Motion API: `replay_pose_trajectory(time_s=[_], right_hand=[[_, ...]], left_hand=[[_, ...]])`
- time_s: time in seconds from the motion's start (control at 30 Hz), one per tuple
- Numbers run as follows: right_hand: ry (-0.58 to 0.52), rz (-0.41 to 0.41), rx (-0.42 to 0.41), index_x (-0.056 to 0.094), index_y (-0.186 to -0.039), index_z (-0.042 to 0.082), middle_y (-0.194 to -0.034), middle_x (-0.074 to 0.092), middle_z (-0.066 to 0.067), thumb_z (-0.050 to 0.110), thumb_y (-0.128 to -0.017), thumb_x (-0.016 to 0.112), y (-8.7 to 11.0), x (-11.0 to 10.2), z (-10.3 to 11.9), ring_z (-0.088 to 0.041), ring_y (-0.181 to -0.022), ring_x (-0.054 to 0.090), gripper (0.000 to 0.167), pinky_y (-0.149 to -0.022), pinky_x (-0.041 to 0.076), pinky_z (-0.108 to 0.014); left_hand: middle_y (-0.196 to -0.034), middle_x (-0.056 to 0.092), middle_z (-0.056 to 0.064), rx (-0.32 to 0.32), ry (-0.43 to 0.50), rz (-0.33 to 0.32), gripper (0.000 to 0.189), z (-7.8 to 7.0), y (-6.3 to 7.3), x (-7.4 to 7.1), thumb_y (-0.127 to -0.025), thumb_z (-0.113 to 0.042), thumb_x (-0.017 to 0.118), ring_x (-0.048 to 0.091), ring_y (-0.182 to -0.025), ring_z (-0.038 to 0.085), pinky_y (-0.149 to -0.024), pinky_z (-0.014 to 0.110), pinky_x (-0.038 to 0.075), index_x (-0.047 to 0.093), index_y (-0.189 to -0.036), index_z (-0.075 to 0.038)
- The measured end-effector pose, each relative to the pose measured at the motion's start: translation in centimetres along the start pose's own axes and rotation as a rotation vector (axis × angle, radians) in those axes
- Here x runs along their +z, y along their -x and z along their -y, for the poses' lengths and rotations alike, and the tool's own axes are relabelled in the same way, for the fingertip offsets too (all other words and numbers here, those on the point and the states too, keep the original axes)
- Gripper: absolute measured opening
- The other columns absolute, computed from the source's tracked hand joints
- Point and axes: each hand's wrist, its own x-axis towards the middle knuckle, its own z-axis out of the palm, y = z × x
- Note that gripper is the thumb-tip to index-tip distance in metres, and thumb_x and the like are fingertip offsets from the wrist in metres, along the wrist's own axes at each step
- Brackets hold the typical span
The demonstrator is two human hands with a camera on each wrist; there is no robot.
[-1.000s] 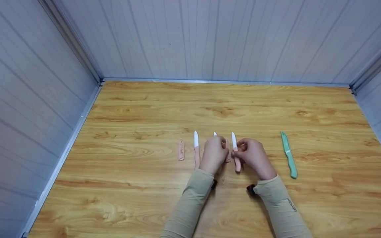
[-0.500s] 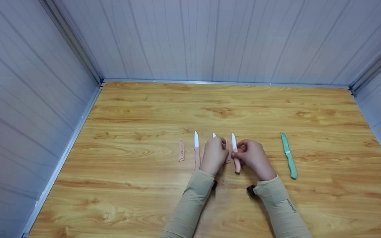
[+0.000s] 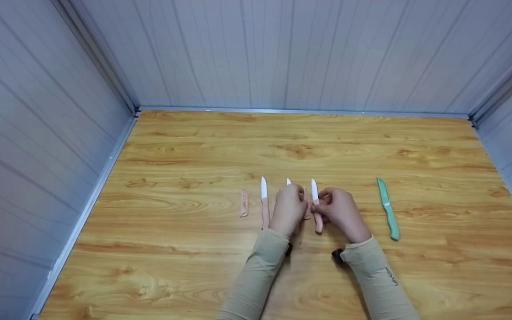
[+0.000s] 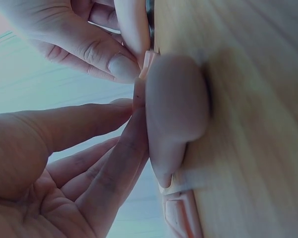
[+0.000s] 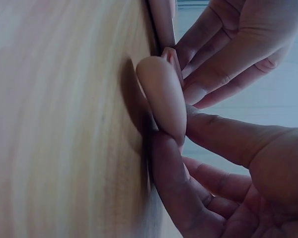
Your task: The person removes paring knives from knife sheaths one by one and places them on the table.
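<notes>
My left hand (image 3: pixel 288 209) pinches a pink blade sheath (image 3: pixel 306 209) between thumb and fingers; the sheath stands close over the table in the left wrist view. Just to its right, my right hand (image 3: pixel 340 211) holds a pink-handled knife (image 3: pixel 314 191) with a white blade by its handle, the tip pointing away from me. Under the left hand lies another white-bladed knife (image 3: pixel 288 181), mostly hidden in the head view; its rounded pink handle (image 4: pixel 178 99) fills the middle of the left wrist view. Further left are a third pink knife (image 3: pixel 264 195) and a loose pink sheath (image 3: pixel 244 203).
A green knife (image 3: pixel 388 213), its blade in a green sheath, lies right of my right hand. Pale panel walls (image 3: pixel 256 58) border the wooden table (image 3: pixel 194 266) at the back and on both sides.
</notes>
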Motion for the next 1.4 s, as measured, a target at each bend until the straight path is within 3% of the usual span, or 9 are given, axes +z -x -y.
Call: replay_pose_trajectory(time_s=[0.6, 0.8, 1.07, 1.27, 1.4], right_hand=[[-0.050, 0.010, 0.037, 0.065, -0.107, -0.004, -0.073, 0.058, -0.007, 0.008, -0.078, 0.078, 0.06, 0.20, 0.04, -0.016, -0.058, 0.059, 0.034, -0.053, 0.053, -0.028], [-0.045, 0.012, 0.040, 0.065, -0.107, -0.005, -0.073, 0.058, -0.007, 0.007, -0.078, 0.078, 0.11, 0.17, 0.07, -0.015, -0.058, 0.059, 0.034, -0.053, 0.053, -0.028], [-0.082, 0.020, 0.033, 0.064, -0.105, -0.007, -0.070, 0.060, -0.008, 0.005, -0.080, 0.075, 0.17, 0.22, 0.27, -0.015, -0.055, 0.060, 0.030, -0.052, 0.054, -0.030], [-0.080, 0.023, 0.046, 0.063, -0.105, -0.006, -0.070, 0.061, -0.007, 0.006, -0.080, 0.075, 0.11, 0.25, 0.25, -0.015, -0.055, 0.061, 0.030, -0.051, 0.054, -0.029], [-0.040, 0.017, 0.042, 0.064, -0.105, -0.005, -0.071, 0.061, -0.008, 0.008, -0.080, 0.076, 0.11, 0.05, 0.24, -0.016, -0.056, 0.061, 0.031, -0.052, 0.053, -0.027]], left_hand=[[-0.060, 0.050, -0.003, 0.006, -0.048, -0.013, 0.015, -0.19, -0.09, 0.46, -0.087, -0.001, 0.061, 0.051, -0.058, 0.015, -0.051, 0.025, 0.040, 0.068, -0.074, -0.003], [-0.061, 0.053, -0.001, 0.041, -0.108, -0.026, 0.010, -0.32, 0.03, 0.45, -0.084, 0.001, 0.064, 0.052, -0.059, 0.016, -0.053, 0.028, 0.043, 0.068, -0.075, -0.002], [-0.064, 0.059, 0.003, 0.046, -0.121, -0.033, 0.009, -0.52, 0.20, 0.19, -0.084, 0.001, 0.063, 0.058, -0.062, 0.020, -0.056, 0.031, 0.047, 0.069, -0.077, -0.001], [-0.074, 0.065, 0.006, 0.044, -0.108, -0.034, 0.007, -0.63, 0.35, -0.05, -0.083, 0.001, 0.064, 0.061, -0.068, 0.022, -0.060, 0.031, 0.049, 0.070, -0.086, 0.000], [-0.075, 0.065, 0.007, 0.035, -0.082, -0.014, 0.016, -0.74, 0.47, -0.41, -0.080, 0.004, 0.067, 0.060, -0.069, 0.020, -0.062, 0.029, 0.049, 0.070, -0.096, 0.003]])
